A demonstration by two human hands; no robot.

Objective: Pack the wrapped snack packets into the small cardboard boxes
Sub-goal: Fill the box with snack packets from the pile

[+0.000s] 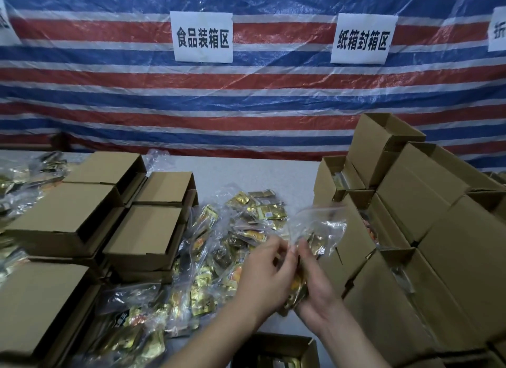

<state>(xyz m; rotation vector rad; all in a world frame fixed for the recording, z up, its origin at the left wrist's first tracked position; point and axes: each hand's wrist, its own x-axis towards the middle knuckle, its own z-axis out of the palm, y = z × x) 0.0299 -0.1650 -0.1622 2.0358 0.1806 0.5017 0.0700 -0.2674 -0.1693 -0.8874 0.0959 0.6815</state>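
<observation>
Fingers point(276, 247) blurred, packet point(298, 288) half-hidden — box point(276, 343) cropped

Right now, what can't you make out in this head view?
- Open box at bottom edge: cut off, contents unclear.
- Packets held by left hand and right hand: count hidden by fingers and clear bag.
- Right stacked boxes: contents mostly hidden by walls.

A single wide-angle view looks from the person's head, forward and slightly down, across the worktop point(260, 173) toward a striped tarpaulin point(246, 99) that fills the upper half. Both hands sit close beneath the lens at lower centre, forearms entering from the bottom edge. Straight lines bow near the borders. No second view shares the scene.
</observation>
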